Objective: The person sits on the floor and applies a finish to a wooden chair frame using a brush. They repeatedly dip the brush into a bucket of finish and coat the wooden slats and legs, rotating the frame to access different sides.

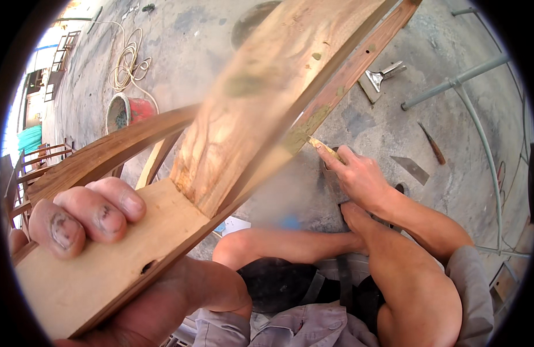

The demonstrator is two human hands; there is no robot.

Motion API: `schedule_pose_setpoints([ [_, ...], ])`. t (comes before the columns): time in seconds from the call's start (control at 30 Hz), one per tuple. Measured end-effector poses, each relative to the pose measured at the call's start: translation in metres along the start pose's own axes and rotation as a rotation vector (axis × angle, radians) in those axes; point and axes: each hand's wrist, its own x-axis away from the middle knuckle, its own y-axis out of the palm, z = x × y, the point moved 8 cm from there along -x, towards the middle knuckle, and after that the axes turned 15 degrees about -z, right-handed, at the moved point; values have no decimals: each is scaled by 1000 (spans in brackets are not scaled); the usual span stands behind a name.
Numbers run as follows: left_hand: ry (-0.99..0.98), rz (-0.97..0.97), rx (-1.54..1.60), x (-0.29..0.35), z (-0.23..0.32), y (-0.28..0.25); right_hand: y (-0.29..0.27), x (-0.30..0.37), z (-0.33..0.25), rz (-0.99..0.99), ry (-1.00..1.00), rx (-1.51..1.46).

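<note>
Basically, the wooden frame [278,63] runs lower left to upper right, just up-left of our right hand [362,176].
That hand's pinching a small yellowish tool [323,144], tip at the greenish paste [313,120] on the thin rail [388,34], so it's nearest the smear; our left hand [99,217] wraps the board end [165,225] at lower left. Wood's light brown, grainy, blotched with green, partly blurred.

head view | texts, labels, numbers, signs | none readable
</note>
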Motion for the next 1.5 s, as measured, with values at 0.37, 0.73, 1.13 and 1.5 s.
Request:
schedule_pose_setpoints([
  [0.37, 3, 5, -21, 0, 0, 6, 11, 1, -2, -5, -36, -66],
  [0.73, 9, 0, -101, 0, 2, 6, 0, -1, 3, 0, -44, -178],
  [1.13, -5, 13, -84, 2, 1, 9, -13, -12, 17, 140, 12, -251],
  [1.5, 12, 14, -70, 4, 3, 6, 6, -12, 9, -22, 13, -664],
])
